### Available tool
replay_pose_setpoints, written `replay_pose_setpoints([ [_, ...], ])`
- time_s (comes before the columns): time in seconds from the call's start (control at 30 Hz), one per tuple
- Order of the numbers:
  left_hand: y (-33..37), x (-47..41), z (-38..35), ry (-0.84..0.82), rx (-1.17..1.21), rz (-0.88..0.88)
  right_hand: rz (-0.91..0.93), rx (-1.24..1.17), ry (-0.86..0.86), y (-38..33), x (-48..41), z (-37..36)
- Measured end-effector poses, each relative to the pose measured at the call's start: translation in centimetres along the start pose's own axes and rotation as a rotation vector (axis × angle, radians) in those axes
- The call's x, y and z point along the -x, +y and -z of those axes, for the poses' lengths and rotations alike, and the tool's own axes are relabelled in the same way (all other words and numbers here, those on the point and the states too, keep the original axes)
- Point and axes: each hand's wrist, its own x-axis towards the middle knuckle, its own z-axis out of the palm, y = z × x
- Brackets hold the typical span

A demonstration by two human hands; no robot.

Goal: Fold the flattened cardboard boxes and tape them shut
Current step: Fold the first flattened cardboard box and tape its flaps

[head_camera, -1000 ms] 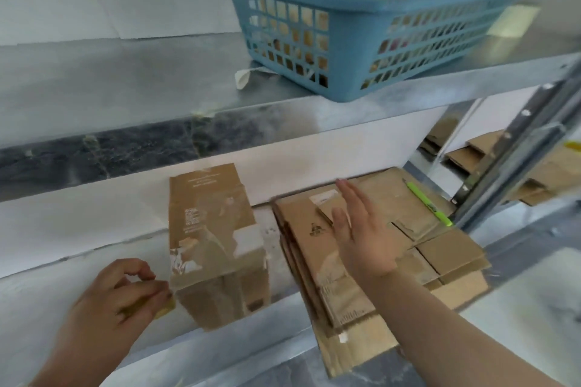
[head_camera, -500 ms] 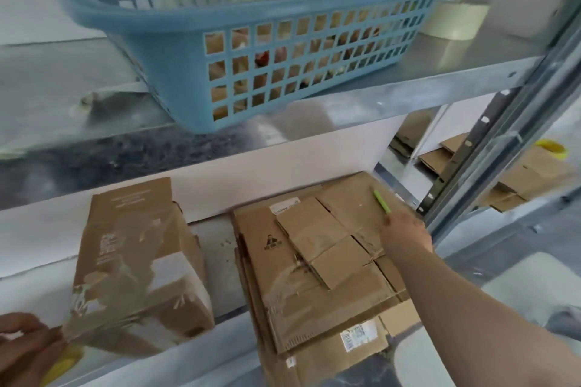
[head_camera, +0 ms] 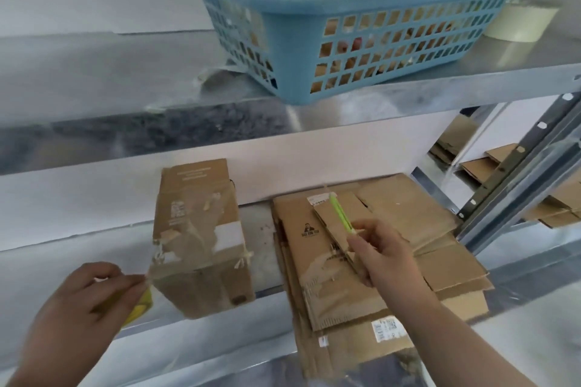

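Observation:
A folded cardboard box point(head_camera: 201, 239) stands on the lower metal shelf point(head_camera: 135, 333), with clear tape across its front face. My left hand point(head_camera: 91, 298) grips a yellow tape roll point(head_camera: 138, 308) at the box's lower left corner; a strip of tape runs from the roll to the box. To the right lies a stack of flattened cardboard boxes point(head_camera: 371, 264). My right hand point(head_camera: 380, 251) is over that stack and pinches a slim green cutter point(head_camera: 341, 214), its tip pointing away from me.
On the upper shelf point(head_camera: 94, 72) stands a blue plastic basket point(head_camera: 339, 28) with crumpled items inside, and a pale tape roll point(head_camera: 518, 22) beside it. A grey upright post point(head_camera: 515, 182) bounds the shelf on the right, with more flat cardboard point(head_camera: 490, 163) behind it.
My right hand reached to the green cutter at the far side of the stack, picked it up and brought it back toward the box. My left hand kept the tape stretched.

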Motion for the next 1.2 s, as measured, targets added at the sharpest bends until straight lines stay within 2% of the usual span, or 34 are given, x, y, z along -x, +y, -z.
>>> replay_pose_setpoints([
  [0.1,1.2,-0.2,0.2,0.05,-0.021,-0.061,0.071,-0.01,-0.153,-1.2,3.1,-3.8],
  [0.2,0.8,0.0,0.7,0.007,0.028,-0.017,0.207,0.157,-0.198,-3.1,6.7,-7.7],
  [0.43,-0.5,-0.5,1.0,-0.051,0.184,-0.144,0.435,0.56,-0.314,-4.9,11.3,-15.4],
  [0.53,-1.2,-0.6,0.9,-0.059,0.218,-0.136,0.438,0.655,-0.284,-4.4,11.9,-18.5],
  [0.7,-1.1,-1.0,0.9,-0.067,0.231,-0.219,0.388,0.854,-0.195,-4.6,11.5,-21.8],
  [0.83,-1.0,-1.7,0.7,-0.053,0.207,-0.169,0.322,0.965,-0.171,-4.8,11.6,-22.6],
  [1.07,-0.9,-2.0,0.7,-0.07,0.227,-0.141,0.279,0.942,-0.13,-4.6,11.5,-22.8],
  [1.2,-1.4,-2.4,1.0,-0.09,0.218,-0.119,0.243,0.808,-0.18,-4.6,11.7,-21.9],
])
